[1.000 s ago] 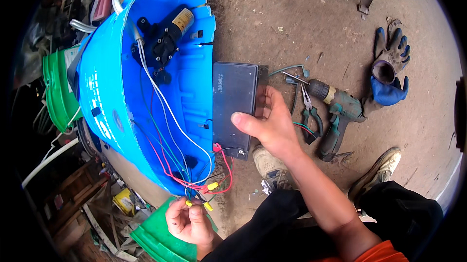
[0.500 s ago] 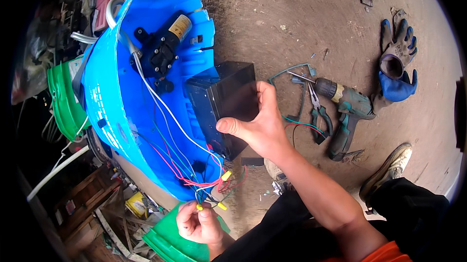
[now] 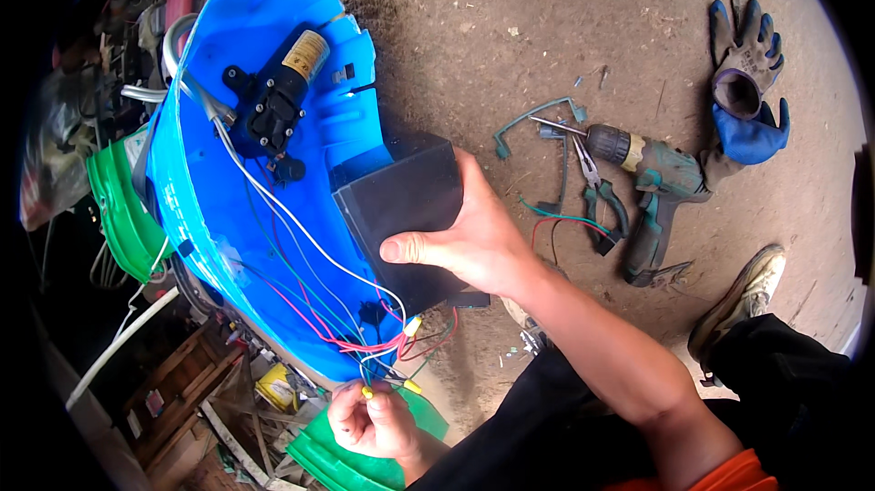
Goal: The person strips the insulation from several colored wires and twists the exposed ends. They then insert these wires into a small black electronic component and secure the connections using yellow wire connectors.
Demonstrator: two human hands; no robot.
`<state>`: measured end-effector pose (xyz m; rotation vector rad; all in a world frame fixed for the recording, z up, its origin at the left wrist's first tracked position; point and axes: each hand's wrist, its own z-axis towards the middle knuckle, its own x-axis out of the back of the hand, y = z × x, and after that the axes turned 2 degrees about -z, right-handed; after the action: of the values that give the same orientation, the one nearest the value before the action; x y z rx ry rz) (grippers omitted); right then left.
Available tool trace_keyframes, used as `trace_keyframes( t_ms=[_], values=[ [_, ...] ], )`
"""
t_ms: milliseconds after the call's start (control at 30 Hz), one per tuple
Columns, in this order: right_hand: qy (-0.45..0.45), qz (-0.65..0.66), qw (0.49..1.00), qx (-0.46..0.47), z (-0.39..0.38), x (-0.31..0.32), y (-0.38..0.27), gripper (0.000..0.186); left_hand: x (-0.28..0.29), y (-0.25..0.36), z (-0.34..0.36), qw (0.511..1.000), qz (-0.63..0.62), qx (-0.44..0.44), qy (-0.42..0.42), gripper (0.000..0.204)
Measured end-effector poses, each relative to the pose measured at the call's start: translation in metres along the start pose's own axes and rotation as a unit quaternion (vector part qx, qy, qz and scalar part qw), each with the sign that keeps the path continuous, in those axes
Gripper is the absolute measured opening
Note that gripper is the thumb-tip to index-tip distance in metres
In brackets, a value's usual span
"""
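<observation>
My right hand (image 3: 465, 240) grips a black, box-shaped battery (image 3: 401, 204), thumb across its face and fingers behind the far edge. The battery is tilted at the open side of a blue plastic shell (image 3: 205, 208). Lower down, my left hand (image 3: 374, 420) pinches a yellow wire connector (image 3: 367, 392) between thumb and fingertips. More yellow-capped wire ends hang just above it, among red, white and green wires (image 3: 365, 345). A black pump (image 3: 278, 108) with a cylindrical motor lies inside the shell, white cables running beside it.
On the dirt floor to the right lie pliers (image 3: 602, 204), a cordless drill (image 3: 652, 190) and work gloves (image 3: 747, 99). A green plastic piece (image 3: 319, 441) is under my left hand. Scrap wood (image 3: 173, 382) and clutter fill the left side. My shoe (image 3: 743, 295) stands at right.
The battery has tipped so its broad face shows more, with my right hand still around it. My left hand keeps its pinch. The view has shifted slightly.
</observation>
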<state>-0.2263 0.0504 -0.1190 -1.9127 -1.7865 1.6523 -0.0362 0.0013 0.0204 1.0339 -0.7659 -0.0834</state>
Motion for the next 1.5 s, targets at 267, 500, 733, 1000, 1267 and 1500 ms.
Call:
trace_keyframes(
  t_ms=[267,500,733,1000,1267,1500],
  values=[
    [0.05,-0.005,0.998,0.045,-0.007,-0.023,-0.013,0.085,-0.009,0.014,-0.004,0.999,-0.015,0.036,-0.027,0.033],
    [0.021,0.161,0.987,-0.002,0.009,0.025,-0.042,0.062,-0.012,0.0,-0.016,0.997,0.065,-0.015,-0.039,0.041],
    [0.01,0.244,0.961,-0.127,0.02,0.073,-0.017,0.061,-0.051,0.005,-0.015,0.999,-0.009,-0.019,-0.036,0.042],
    [0.007,0.345,0.92,-0.186,0.028,0.077,0.016,0.056,-0.092,-0.072,-0.038,0.921,-0.137,0.322,-0.171,0.097],
    [0.019,0.281,0.942,-0.184,0.047,0.07,0.026,0.067,-0.144,-0.073,-0.001,0.904,-0.257,0.276,-0.2,0.102],
    [0.071,-0.176,0.97,-0.151,0.047,0.061,0.003,0.08,-0.145,-0.079,0.002,0.889,-0.276,0.311,-0.191,0.09]
  ],
)
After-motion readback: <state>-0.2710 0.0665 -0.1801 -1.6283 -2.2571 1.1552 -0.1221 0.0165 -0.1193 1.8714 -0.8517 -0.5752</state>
